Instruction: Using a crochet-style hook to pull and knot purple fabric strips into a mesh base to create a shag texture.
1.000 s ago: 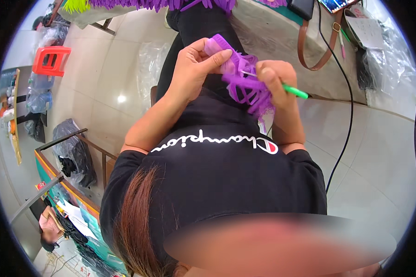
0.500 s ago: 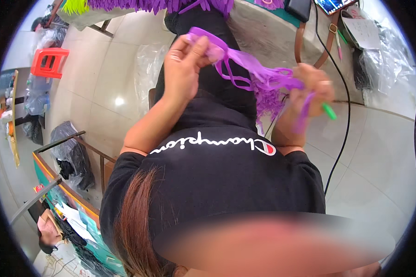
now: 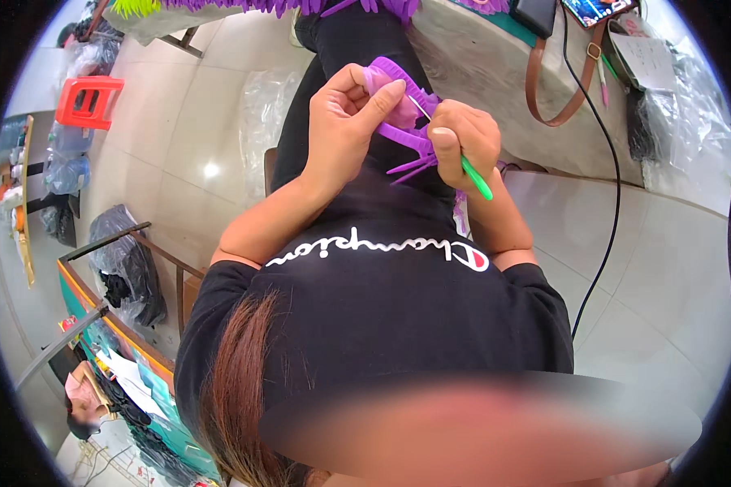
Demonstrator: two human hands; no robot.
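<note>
In front of my lap, my left hand pinches a purple band with a ridged edge, its thumb pressed on pale purple, sheer-looking material. Closed in a fist just to the right, my right hand grips a slim tool with a green handle. The tool's thin metal shaft points up-left and reaches to the band beside my left thumb. Narrow purple strips run between the two hands, and some ends hang below them. The tool's tip is too small to make out.
Purple fringed pieces lie along the far table edge. A brown-strapped bag, a black cable and a lit phone are at the right. A red stool stands left; another person sits at lower left.
My right hand has moved left and up to the band, bringing the green-handled tool against it. The strips stretched between the hands have drawn in, and the left hand has shifted slightly right.
</note>
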